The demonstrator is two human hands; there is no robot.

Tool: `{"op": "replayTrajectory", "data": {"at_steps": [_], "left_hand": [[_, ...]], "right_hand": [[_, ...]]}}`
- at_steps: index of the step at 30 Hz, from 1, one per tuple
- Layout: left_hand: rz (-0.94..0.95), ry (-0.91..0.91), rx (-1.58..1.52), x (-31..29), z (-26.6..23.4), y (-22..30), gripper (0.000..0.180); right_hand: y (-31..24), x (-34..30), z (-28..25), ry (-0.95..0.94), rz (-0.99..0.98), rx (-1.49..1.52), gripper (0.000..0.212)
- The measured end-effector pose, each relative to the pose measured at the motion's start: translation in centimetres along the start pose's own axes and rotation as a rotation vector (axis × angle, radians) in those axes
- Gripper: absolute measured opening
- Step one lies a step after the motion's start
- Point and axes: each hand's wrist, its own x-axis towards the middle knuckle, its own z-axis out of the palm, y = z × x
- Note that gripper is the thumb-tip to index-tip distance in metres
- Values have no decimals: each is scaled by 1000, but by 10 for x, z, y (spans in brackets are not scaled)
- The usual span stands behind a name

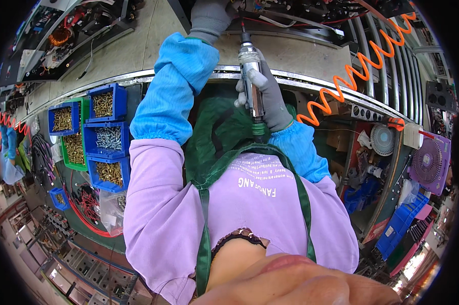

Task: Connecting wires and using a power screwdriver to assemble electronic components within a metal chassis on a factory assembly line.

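Note:
My right hand (274, 99), in a grey glove, is wrapped round a silver powered screwdriver (251, 63). Its slim bit points away from me, into an open dark metal housing (303, 35) with wires and parts inside. At the top edge of the view my left hand (209, 20), gloved too, reaches to the housing just left of the bit. Its fingers are mostly hidden or cut off there, so what they hold cannot be made out. Blue sleeve covers are on both forearms.
Left of me, blue bins (105, 140) of brass and silver screws stand with a green bin (83, 160). An orange coiled hose (364, 61) hangs at right before metal rollers (392, 66). Another open housing (69, 46) lies far left; a purple fan (429, 161) stands right.

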Motion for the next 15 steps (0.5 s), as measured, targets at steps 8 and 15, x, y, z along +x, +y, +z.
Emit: {"op": "replayTrajectory", "data": {"at_steps": [8,15], "left_hand": [[-411,-260,-52,-95,24,2,25],[-345,-456,179,-94,46,36,30]], "right_hand": [[-2,-48,-48,-3,25,38,78],[14,-53,-64,98,74,28,71]]}}
